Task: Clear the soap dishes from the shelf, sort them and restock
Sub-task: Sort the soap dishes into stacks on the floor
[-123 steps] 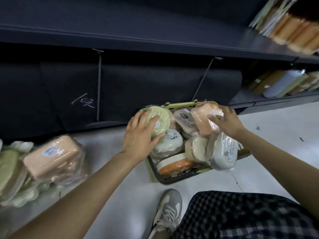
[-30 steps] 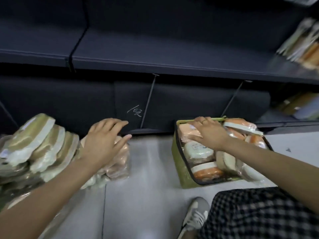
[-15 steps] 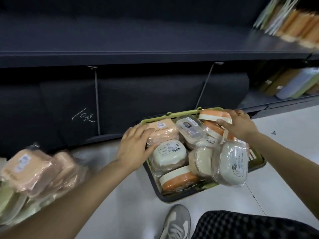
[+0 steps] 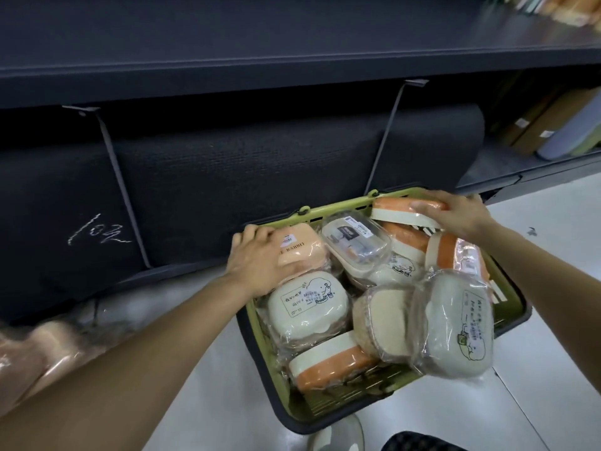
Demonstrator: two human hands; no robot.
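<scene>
At the lower left edge of the frame a blurred heap of wrapped peach soap dishes (image 4: 42,359) lies on the floor (image 4: 201,402), below a dark panel with a chalk scrawl (image 4: 99,234). A dark empty shelf (image 4: 260,63) runs across the top of the frame. Moving toward the centre, the left hand (image 4: 257,262) curls its fingers over a peach soap dish (image 4: 300,250) at the near-left corner of the green basket (image 4: 338,208), which sits on the floor against the shelf base. A cream dish (image 4: 309,307) lies just below it, a clear-lidded dish (image 4: 356,244) beside it, and an orange-and-cream round dish (image 4: 328,366) at the basket's lower edge. Right of centre, a tall cream dish in plastic wrap (image 4: 455,323) leans over the rim. The right hand (image 4: 455,213) grips an orange-topped dish (image 4: 403,211) at the basket's upper right. Boxed goods (image 4: 553,125) fill the shelf at far right.
</scene>
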